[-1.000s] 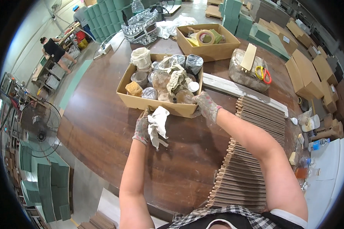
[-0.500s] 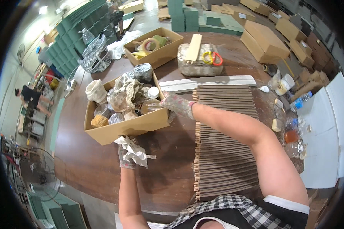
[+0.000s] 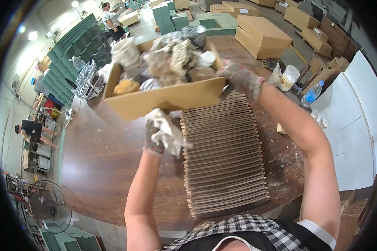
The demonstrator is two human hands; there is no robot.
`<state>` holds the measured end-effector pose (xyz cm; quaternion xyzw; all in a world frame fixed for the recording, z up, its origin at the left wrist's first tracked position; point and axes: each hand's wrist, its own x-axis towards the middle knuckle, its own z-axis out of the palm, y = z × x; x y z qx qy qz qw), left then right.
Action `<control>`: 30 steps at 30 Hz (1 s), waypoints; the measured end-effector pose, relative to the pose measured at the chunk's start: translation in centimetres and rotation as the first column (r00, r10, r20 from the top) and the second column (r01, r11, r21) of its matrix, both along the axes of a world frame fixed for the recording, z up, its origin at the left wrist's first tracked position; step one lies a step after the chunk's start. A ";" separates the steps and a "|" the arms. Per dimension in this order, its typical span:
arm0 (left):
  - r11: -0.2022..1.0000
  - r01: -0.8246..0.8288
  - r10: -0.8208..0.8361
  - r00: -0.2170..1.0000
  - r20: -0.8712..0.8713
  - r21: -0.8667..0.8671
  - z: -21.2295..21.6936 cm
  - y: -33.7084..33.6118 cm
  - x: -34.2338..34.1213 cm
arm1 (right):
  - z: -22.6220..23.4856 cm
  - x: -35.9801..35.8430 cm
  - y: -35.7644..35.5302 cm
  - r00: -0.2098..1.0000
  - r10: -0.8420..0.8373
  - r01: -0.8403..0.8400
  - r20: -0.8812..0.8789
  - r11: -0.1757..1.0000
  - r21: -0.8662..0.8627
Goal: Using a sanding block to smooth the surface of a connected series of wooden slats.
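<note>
An open cardboard box (image 3: 167, 98) full of tape rolls, crumpled wrapping and small containers hangs lifted above the dark wooden table (image 3: 100, 163). My gloved right hand (image 3: 242, 77) grips its right end. My gloved left hand (image 3: 157, 136) is under the box's front wall and holds a crumpled white rag (image 3: 168, 129). Below the box lies a long row of thin wooden slats (image 3: 226, 154) stacked side by side.
A clear plastic basket with bottles (image 3: 88, 79) stands at the table's far left. Green crates (image 3: 73, 50) and flat cardboard stacks (image 3: 262, 35) fill the floor behind. A white tub (image 3: 288, 77) and water bottle (image 3: 312, 93) sit at right. Other people stand at the far left and back. A fan (image 3: 48, 207) is lower left.
The box has been lifted off the table and brought toward me, over the slats. My left hand with the rag moved under its front wall.
</note>
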<state>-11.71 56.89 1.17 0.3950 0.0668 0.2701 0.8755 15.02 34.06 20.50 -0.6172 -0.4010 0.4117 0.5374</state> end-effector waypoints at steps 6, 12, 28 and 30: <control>0.610 0.736 -0.546 0.659 0.517 -0.293 5.1 -8.7 14.5 | -0.2 10.3 -7.6 0.968 -0.248 0.249 -0.032 0.968 0.026; 0.505 0.735 -0.588 0.677 0.443 -0.453 3.8 -11.3 26.3 | -2.5 19.2 -12.2 0.924 -0.379 0.377 -0.048 0.925 -0.041; 0.966 0.197 -0.222 0.964 -0.149 -0.170 -6.5 -9.4 39.7 | -11.6 31.2 -8.2 0.882 -0.468 0.470 0.058 0.864 -0.178; 0.809 0.238 -0.328 0.942 -0.076 -0.537 -6.0 -9.5 39.8 | -12.3 31.6 -7.8 0.880 -0.473 0.474 0.040 0.869 -0.145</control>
